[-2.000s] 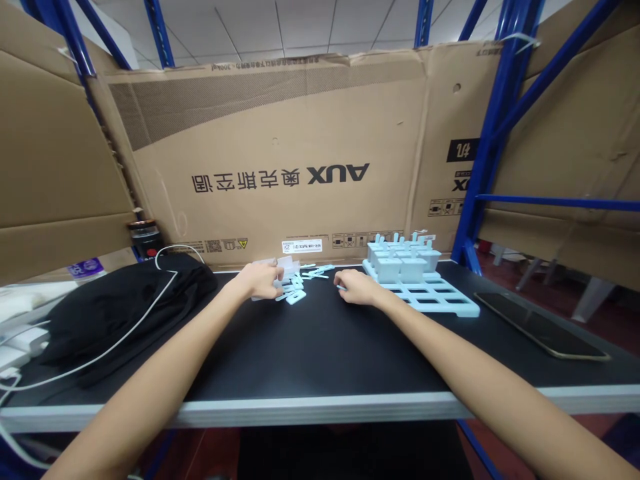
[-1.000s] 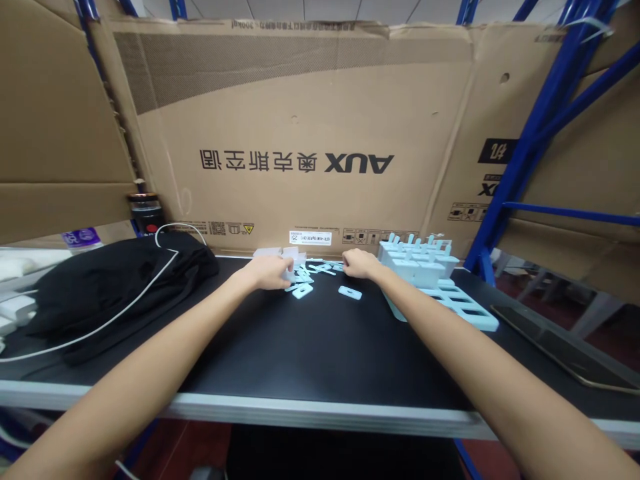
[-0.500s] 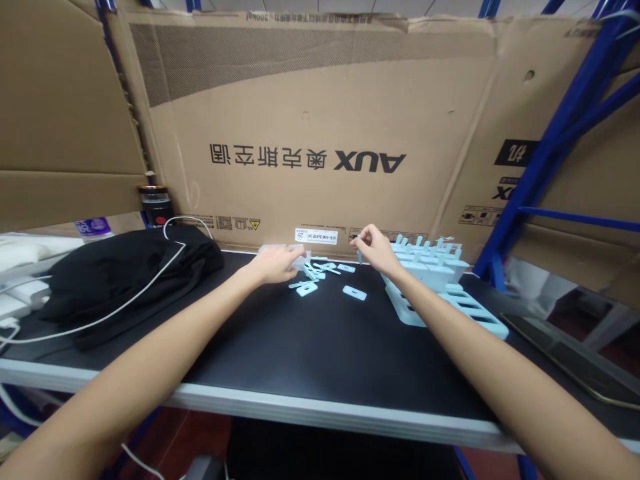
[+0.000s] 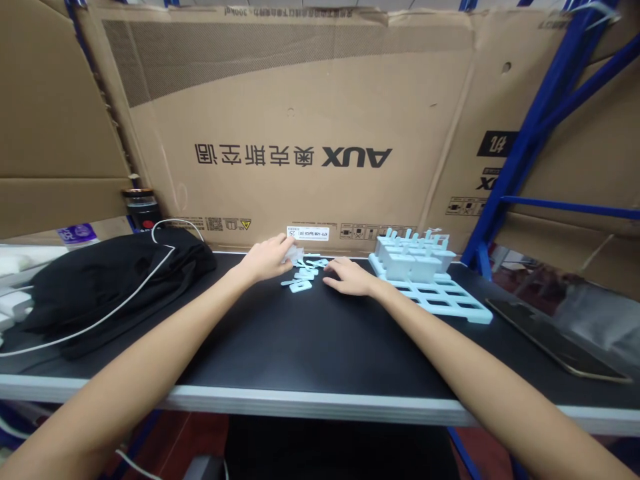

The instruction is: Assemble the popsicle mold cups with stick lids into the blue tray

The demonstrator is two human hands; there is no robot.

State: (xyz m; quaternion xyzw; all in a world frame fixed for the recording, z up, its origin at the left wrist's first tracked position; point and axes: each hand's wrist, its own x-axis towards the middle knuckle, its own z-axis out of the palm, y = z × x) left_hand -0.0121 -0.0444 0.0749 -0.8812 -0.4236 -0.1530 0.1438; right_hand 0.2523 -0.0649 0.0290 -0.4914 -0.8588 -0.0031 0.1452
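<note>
My left hand [image 4: 267,259] is closed on a small translucent plastic piece [image 4: 294,253] at the back of the black table [image 4: 310,347]. Just beside it lies a pile of small light-blue flat pieces and sticks [image 4: 303,279]. My right hand [image 4: 349,276] lies palm down on the table right of that pile, fingers stretched toward it; anything under it is hidden. Further right, a light-blue slotted tray [image 4: 445,303] carries several upright pale moulds with sticks [image 4: 413,257] at its far end.
A large AUX cardboard sheet [image 4: 300,133] walls off the back. On the left lies black cloth [image 4: 100,287] with a white cable [image 4: 125,300] over it, and a dark bottle [image 4: 137,207] behind. A phone [image 4: 555,343] lies at the right. Blue rack posts [image 4: 505,180] stand right.
My right hand, raised and pinching a small stick half a second ago, has come down flat on the table near the pile. My left hand stays at the pile with the translucent piece.
</note>
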